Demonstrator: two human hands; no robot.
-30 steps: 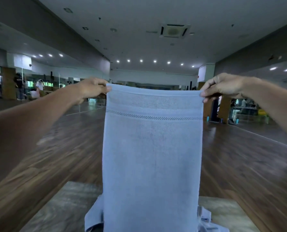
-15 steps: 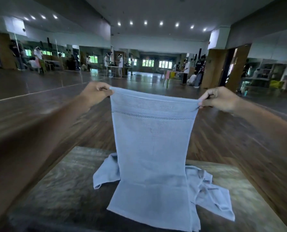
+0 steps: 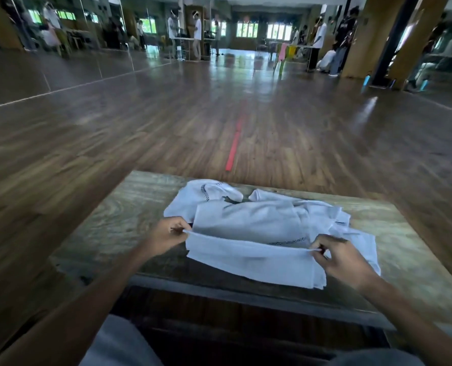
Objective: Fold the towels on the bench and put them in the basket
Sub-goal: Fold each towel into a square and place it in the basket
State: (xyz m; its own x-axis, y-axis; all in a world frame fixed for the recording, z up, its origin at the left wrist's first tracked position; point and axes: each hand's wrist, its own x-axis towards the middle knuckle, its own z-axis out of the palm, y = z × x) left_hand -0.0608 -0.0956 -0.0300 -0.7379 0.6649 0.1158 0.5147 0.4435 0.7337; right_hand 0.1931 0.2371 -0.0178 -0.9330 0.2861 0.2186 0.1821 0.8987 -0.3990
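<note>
Presently, item one: pale blue-white terry towel [image 3: 248, 260], lying on the near half of the weathered grey-brown wooden worktop [image 3: 130, 207], its upper hem drawn into a fairly straight line between the two hands. Holders: left hand [image 3: 167, 233] at 9 o'clock of the towel, thumb and fingers pinching the hem's left corner; right hand [image 3: 343, 262] at 3 o'clock, pinching the right corner likewise; the two are well apart, the whole hem between them. Item two: crumpled heap of like towels [image 3: 211, 191], at 12 o'clock of the held one, touching it and partly beneath it; the number of pieces cannot be told. The basket is not in view. Surround: dark glossy plank floor [image 3: 246, 114] with a red tape strip [image 3: 234, 143] at 12 o'clock beyond the worktop. Step in hand, as judged: laying the towel flat for its first fold. Handling notes: pinch at the very corners with the hem taut, so the cloth settles without a ridge; bring hem to opposite hem squarely, corner on corner, before letting go. The heap beneath will likely throw bumps into the fold, so work toward bare wood at 9 o'clock or push the heap toward 12 first. Terry is limp and clings; smooth outward with flat palms. Mind the flap at 6 o'clock, close to the worktop's edge.
</note>
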